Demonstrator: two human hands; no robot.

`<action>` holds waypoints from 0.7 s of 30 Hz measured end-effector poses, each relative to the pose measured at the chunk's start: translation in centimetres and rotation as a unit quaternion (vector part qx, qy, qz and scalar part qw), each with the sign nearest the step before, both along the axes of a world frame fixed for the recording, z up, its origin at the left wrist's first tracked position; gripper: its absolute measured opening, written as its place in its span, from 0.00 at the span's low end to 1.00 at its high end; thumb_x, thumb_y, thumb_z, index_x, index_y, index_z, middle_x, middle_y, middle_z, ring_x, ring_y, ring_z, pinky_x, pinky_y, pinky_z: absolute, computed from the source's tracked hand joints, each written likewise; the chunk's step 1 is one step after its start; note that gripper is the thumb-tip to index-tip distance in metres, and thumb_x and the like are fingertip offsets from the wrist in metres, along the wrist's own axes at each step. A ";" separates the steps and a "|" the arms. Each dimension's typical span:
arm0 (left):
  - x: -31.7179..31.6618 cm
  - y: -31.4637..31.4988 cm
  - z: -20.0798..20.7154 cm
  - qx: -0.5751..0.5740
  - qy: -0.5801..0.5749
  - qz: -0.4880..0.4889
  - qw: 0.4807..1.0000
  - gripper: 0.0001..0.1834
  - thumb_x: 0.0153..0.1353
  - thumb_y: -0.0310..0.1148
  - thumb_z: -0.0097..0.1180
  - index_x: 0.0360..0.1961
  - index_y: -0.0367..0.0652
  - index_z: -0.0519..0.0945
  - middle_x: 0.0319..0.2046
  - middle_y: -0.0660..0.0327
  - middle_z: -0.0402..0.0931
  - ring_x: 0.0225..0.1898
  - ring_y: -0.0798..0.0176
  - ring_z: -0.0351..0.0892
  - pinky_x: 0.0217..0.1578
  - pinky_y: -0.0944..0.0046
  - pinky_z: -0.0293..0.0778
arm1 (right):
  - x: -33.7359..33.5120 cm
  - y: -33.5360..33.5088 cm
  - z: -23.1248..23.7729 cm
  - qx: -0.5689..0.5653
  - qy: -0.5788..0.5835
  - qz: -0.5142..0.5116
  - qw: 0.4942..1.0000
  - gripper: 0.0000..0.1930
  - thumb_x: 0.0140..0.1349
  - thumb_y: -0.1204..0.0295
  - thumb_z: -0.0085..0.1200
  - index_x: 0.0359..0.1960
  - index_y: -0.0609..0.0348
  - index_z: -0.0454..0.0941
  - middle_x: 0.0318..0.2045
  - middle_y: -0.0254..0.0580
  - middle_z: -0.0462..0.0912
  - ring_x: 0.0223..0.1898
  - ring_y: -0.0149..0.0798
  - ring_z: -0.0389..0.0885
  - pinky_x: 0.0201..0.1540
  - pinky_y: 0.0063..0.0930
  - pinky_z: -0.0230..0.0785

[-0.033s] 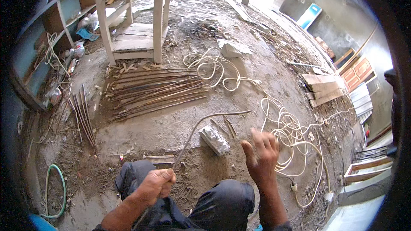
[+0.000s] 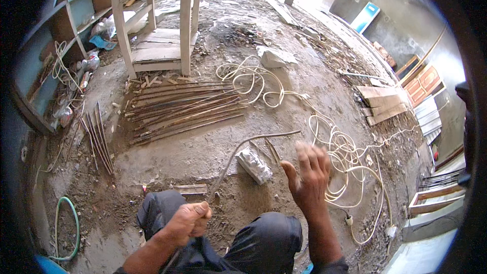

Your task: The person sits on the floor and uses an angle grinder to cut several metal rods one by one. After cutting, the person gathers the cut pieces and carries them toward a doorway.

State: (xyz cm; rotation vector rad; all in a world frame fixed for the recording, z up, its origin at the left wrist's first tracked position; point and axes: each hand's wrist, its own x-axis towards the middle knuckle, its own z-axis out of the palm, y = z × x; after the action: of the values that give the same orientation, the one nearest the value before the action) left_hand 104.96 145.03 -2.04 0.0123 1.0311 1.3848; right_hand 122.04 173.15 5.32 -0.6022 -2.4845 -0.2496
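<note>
My left hand [image 2: 190,221] is closed in a fist around a long bent rod [image 2: 239,148] that looks like rebar. From the fist the rod runs forward and curves to the right, its far end above the dusty grey block [image 2: 254,165]. Part of its length near the fist is faint and blurred. My right hand [image 2: 309,175] is raised over the ground to the right of the block, palm forward, thumb apart and fingers stretched out with blurred tips. Nothing shows in it. Two short rods [image 2: 273,150] lie beside the block.
Many rusty rods [image 2: 187,111] lie in a pile ahead, with several more [image 2: 97,139] to the left. Coiled white cable [image 2: 337,155] spreads at the right. A wooden stand [image 2: 157,45] is far left; a green hose [image 2: 77,228] lies near left.
The bent rod's far end has shifted slightly to the right. My right hand has moved a little up and left; my left hand has shifted slightly to the right.
</note>
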 end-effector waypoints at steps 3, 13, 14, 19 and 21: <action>1.6 0.3 -0.4 0.013 -0.114 -0.018 0.993 0.20 0.76 0.48 0.43 0.30 0.47 0.72 0.15 0.75 0.53 0.13 0.76 0.48 0.13 0.68 0.47 | -1.4 0.4 2.2 0.007 0.079 0.046 0.996 0.18 0.65 0.58 0.60 0.46 0.62 0.82 0.39 0.45 0.84 0.45 0.47 0.81 0.55 0.40 0.70; 2.4 0.9 -1.7 0.091 -0.254 -0.176 0.947 0.22 0.78 0.49 0.36 0.27 0.50 0.67 0.15 0.75 0.50 0.12 0.75 0.46 0.13 0.68 0.45 | -3.7 0.0 -0.8 -0.517 0.445 0.150 0.715 0.24 0.78 0.57 0.40 0.55 0.69 0.73 0.38 0.52 0.86 0.38 0.42 0.87 0.41 0.35 0.79; 2.7 1.2 -1.7 0.078 -0.246 -0.178 0.950 0.22 0.78 0.49 0.36 0.27 0.50 0.67 0.15 0.75 0.50 0.12 0.75 0.46 0.13 0.68 0.45 | -3.6 0.1 -0.5 -0.530 0.449 0.141 0.705 0.24 0.78 0.57 0.40 0.55 0.69 0.73 0.37 0.52 0.86 0.37 0.42 0.87 0.40 0.35 0.79; 4.0 2.2 -1.1 0.034 -0.172 -0.165 0.971 0.22 0.78 0.48 0.38 0.28 0.47 0.68 0.15 0.75 0.52 0.12 0.75 0.46 0.13 0.68 0.46 | -3.2 0.3 0.4 -0.549 0.428 0.071 0.714 0.23 0.77 0.56 0.42 0.43 0.67 0.78 0.30 0.47 0.86 0.30 0.38 0.86 0.36 0.32 0.79; 3.9 2.7 -0.8 -0.005 -0.149 -0.168 0.974 0.21 0.77 0.46 0.40 0.34 0.42 0.74 0.15 0.74 0.55 0.13 0.75 0.50 0.14 0.68 0.48 | -3.4 0.2 0.2 -0.559 0.423 0.054 0.711 0.22 0.77 0.57 0.43 0.38 0.65 0.78 0.27 0.45 0.84 0.27 0.37 0.84 0.31 0.30 0.78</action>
State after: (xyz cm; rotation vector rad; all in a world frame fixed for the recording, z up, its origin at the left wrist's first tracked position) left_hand 108.81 147.72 -2.82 -0.0262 0.7454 1.0346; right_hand 118.62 173.35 5.48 -0.7515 -1.4787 1.3776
